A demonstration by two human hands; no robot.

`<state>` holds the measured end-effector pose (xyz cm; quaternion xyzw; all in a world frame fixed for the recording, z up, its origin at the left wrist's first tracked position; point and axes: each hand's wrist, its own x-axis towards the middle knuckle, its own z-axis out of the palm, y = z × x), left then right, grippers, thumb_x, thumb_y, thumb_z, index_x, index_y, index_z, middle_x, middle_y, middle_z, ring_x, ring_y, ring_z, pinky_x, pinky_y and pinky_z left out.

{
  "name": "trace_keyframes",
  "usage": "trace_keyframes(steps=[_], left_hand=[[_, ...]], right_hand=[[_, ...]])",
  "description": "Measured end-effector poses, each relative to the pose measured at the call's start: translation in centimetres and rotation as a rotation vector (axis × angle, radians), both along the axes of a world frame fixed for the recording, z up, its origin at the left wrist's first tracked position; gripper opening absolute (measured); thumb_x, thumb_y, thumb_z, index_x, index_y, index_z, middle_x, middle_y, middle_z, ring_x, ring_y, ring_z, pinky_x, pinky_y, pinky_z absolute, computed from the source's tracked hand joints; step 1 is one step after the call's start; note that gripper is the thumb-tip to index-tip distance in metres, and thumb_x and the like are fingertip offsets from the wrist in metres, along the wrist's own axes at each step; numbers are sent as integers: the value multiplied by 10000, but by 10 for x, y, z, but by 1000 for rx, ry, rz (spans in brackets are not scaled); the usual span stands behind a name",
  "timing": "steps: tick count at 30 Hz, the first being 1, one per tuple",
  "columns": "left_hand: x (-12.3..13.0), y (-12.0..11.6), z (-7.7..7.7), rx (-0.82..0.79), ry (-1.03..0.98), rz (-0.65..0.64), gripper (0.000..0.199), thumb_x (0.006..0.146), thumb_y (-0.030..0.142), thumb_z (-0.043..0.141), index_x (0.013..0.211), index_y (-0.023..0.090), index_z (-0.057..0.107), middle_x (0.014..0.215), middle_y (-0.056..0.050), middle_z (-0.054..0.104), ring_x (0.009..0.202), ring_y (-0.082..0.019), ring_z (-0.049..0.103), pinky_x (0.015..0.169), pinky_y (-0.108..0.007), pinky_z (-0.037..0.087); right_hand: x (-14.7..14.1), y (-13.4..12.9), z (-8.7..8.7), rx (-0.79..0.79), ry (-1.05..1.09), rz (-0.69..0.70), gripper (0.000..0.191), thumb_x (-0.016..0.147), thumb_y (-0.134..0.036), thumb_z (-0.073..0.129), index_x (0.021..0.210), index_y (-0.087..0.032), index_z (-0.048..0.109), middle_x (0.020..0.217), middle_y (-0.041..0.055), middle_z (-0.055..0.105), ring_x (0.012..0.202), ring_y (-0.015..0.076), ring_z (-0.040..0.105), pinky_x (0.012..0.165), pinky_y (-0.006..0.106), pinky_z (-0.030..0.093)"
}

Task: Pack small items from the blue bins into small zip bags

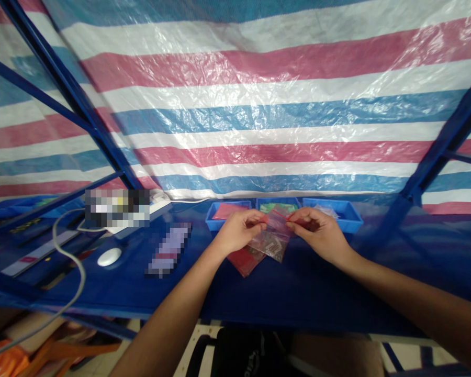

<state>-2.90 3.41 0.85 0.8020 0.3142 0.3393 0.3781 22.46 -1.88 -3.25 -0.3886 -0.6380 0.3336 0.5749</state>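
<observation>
Between my two hands hangs a clear zip bag (273, 242) with a reddish top edge and small dark contents I cannot make out. My left hand (241, 229) pinches its upper left corner between thumb and fingers. At the upper right corner, my right hand (317, 233) pinches the bag the same way. A flat red packet (244, 263) lies on the table below the bag, partly covered by it and by my left hand.
Three blue bins line the back: one with red packets (228, 210), one with green packets (278, 207), one with clear bags (326, 211). Leftward are a white mouse (109, 257), a blurred-out flat object (168, 250), a power strip and a grey cable (79, 272). Blue frame posts flank the table.
</observation>
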Motion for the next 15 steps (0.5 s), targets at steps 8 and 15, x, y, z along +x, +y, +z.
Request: trace_keyframes(steps=[8,15], left_hand=[[-4,5,-4,42,59,74,259,904,132,577,1005,165,813,938,-65,820,817,-198,760,760,-299,582],[1,-3,5,108,-39,10,262,908,142,594,1031,183,821,1092,-77,824,1012,-223,775,928,-333,588]], right_hand=[[-3,-20,21,14,-72,159,318,996,-544,689,890,-253,761,1100,89,802,1016,280,748,928,440,612],[-7,-13,10,35,-95,43,287,948,-491,779,1147,-284,776,1205,73,796,1140,293,738,1076,496,567]])
